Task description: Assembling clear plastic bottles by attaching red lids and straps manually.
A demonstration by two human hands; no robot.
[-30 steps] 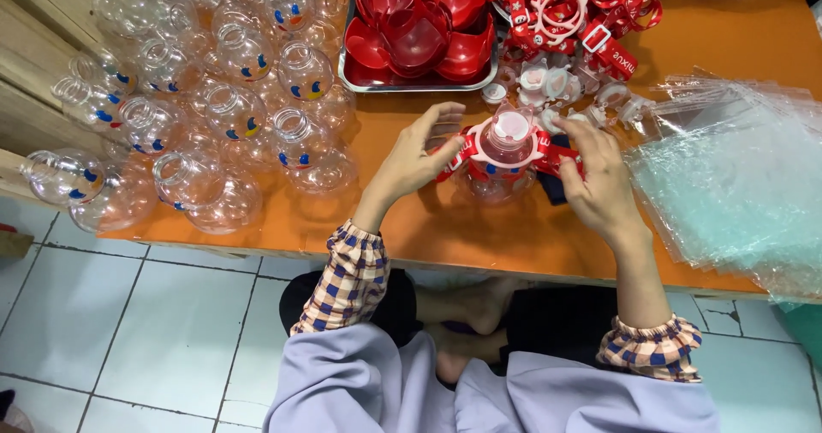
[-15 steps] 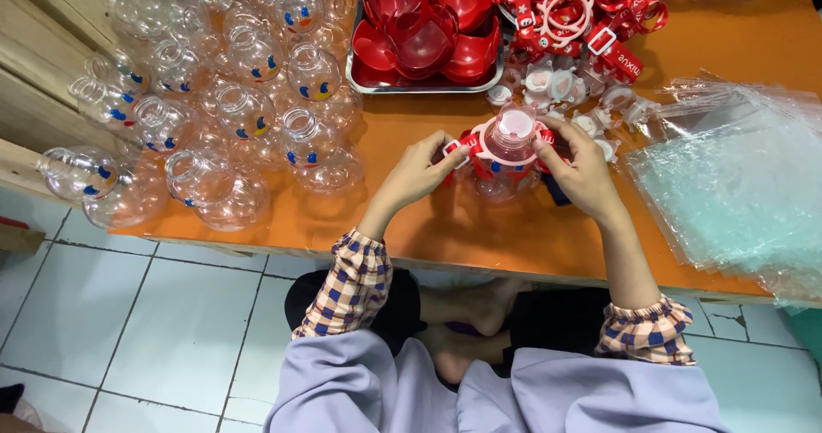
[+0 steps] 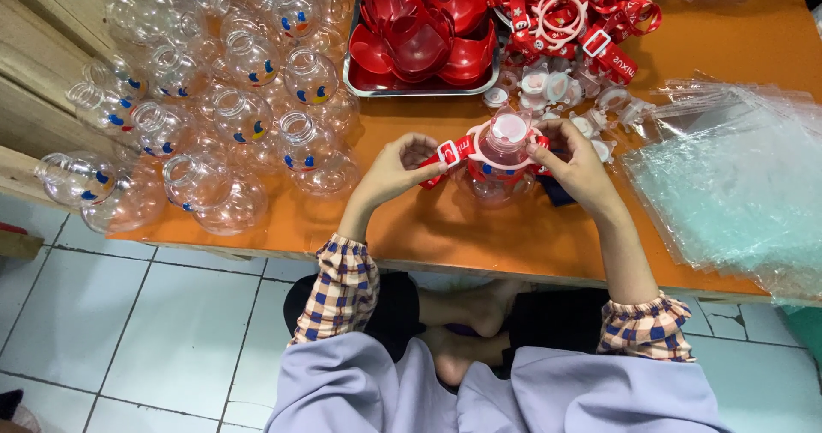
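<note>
At frame centre, the left hand (image 3: 396,169) pinched the red strap (image 3: 447,154); the right hand (image 3: 575,166) gripped the bottle (image 3: 501,161), seemingly light, rigid, slippery plastic.

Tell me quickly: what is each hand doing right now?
Left hand: closed, pinching the red strap.
Right hand: closed on the clear round bottle, at its red collar.
</note>
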